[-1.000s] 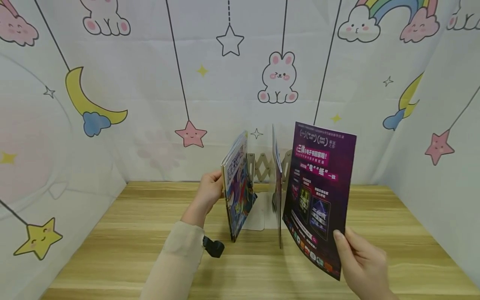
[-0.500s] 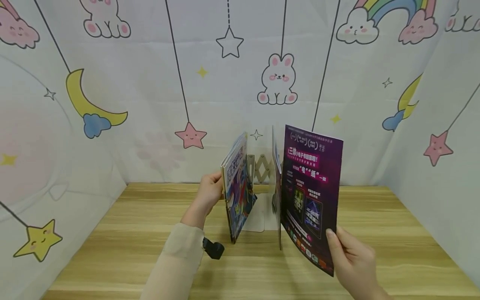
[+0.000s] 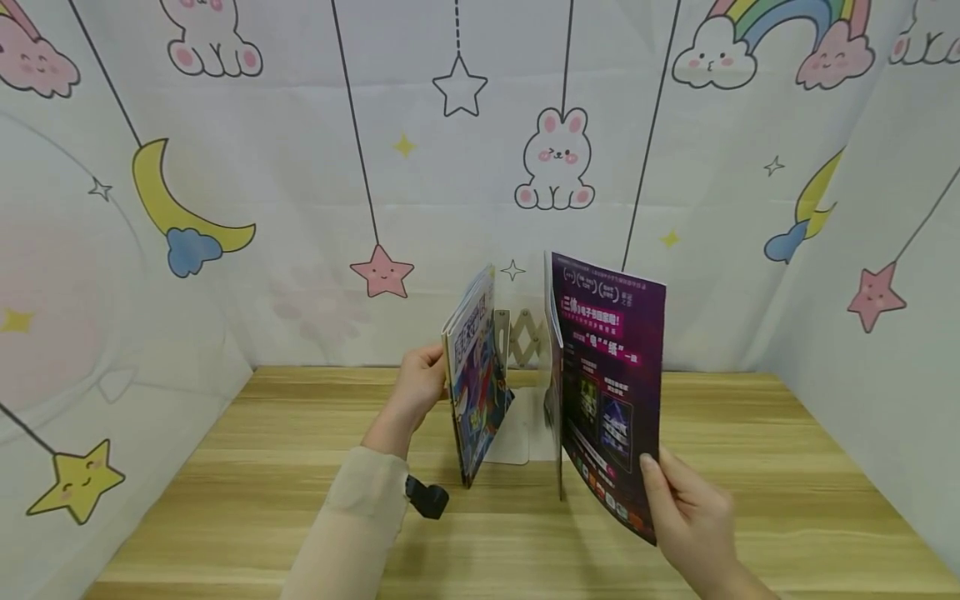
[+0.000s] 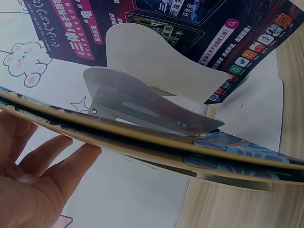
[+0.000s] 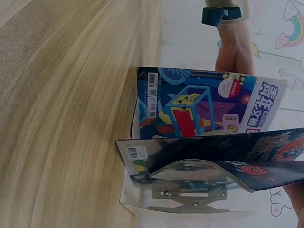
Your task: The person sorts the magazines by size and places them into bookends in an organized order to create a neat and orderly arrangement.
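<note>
On the left in the head view, my left hand (image 3: 422, 377) rests against the outer side of several upright colourful magazines (image 3: 476, 375). Its fingers (image 4: 78, 164) touch their outer cover in the left wrist view; no thumb shows there. My right hand (image 3: 693, 508) pinches the lower right edge of a dark purple magazine (image 3: 611, 367), thumb on the printed face and fingers behind. A thin upright magazine (image 3: 556, 408), seen nearly edge-on, stands just left of it. Between the two sides is a folding metal bookend (image 3: 522, 337) with lattice links and upright plates (image 4: 137, 99).
Wood-grain table (image 3: 300, 517) lies underneath, with the bookend's pale base plate (image 3: 510, 437) on it. A white curtain (image 3: 300, 167) printed with stars and rabbits closes off the back and sides. A black strap mount (image 3: 427, 497) sticks out from my left wrist.
My right hand has moved left with the purple magazine, bringing its left edge up to the thin upright magazine and covering the lattice behind. The left hand and its magazines have stayed in place.
</note>
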Tool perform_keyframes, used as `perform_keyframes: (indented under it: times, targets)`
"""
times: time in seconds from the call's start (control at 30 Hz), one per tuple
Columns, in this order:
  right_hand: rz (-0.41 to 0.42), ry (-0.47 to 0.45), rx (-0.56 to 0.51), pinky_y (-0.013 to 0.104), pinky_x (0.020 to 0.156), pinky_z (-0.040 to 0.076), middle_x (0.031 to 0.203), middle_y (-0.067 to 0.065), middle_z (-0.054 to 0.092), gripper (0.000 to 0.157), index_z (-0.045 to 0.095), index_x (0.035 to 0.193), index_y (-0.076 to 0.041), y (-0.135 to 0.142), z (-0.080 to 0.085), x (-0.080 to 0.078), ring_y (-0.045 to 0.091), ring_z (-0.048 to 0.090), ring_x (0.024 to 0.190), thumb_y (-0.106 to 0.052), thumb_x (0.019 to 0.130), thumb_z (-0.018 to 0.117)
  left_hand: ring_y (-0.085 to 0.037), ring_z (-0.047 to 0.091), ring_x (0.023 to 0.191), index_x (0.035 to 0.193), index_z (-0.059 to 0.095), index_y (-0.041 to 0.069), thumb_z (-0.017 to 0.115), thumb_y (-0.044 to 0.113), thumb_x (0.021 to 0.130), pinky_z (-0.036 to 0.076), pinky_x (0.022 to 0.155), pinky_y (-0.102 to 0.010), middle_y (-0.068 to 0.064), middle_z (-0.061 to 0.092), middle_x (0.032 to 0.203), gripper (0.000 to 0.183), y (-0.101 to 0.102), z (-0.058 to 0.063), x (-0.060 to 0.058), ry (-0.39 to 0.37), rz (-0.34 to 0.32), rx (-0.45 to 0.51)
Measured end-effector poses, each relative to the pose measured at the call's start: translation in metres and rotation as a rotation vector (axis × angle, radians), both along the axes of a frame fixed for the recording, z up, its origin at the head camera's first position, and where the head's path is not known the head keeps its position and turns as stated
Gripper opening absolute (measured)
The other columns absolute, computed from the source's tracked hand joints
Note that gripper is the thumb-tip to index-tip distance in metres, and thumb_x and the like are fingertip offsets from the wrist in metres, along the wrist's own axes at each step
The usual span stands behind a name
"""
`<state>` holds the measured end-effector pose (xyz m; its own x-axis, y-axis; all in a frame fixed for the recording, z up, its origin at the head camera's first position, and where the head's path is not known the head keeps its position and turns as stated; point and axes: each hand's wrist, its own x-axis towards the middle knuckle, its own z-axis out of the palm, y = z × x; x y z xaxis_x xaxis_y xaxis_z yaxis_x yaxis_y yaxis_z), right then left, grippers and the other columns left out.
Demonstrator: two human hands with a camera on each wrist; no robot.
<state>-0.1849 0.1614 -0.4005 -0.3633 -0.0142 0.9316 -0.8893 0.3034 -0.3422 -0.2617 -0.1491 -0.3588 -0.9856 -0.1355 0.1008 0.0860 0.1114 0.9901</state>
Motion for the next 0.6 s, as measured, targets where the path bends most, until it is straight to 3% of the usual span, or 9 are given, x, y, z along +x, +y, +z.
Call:
perform_keyframes:
  times: [0.4,0.6]
  targets:
    - [-0.026,0.028,0.021,0.011,0.062,0.051,0.099,0.012,0.069,0.023,0.067,0.102,0.013,-0.007,-0.007,-0.009,-0.001,0.066,0.09,0.016,0.081,0.059,-0.009,0.057,0.062,0.116,0.067,0.008,0.046,0.026,0.101,0.054,0.061,-0.029,0.004,0.063,0.076,0.032,-0.001,0.0,-0.002,0.002,-0.012,0.019]
    - [-0.018,0.045,0.016,0.011,0.061,0.052,0.093,0.019,0.07,0.021,0.067,0.101,0.014,-0.012,-0.011,-0.012,-0.001,0.066,0.089,0.014,0.083,0.059,-0.009,0.054,0.061,0.117,0.067,0.007,0.046,0.026,0.101,0.053,0.061,-0.028,0.005,0.059,0.069,0.033,-0.001,-0.001,-0.001,-0.003,-0.011,0.008]
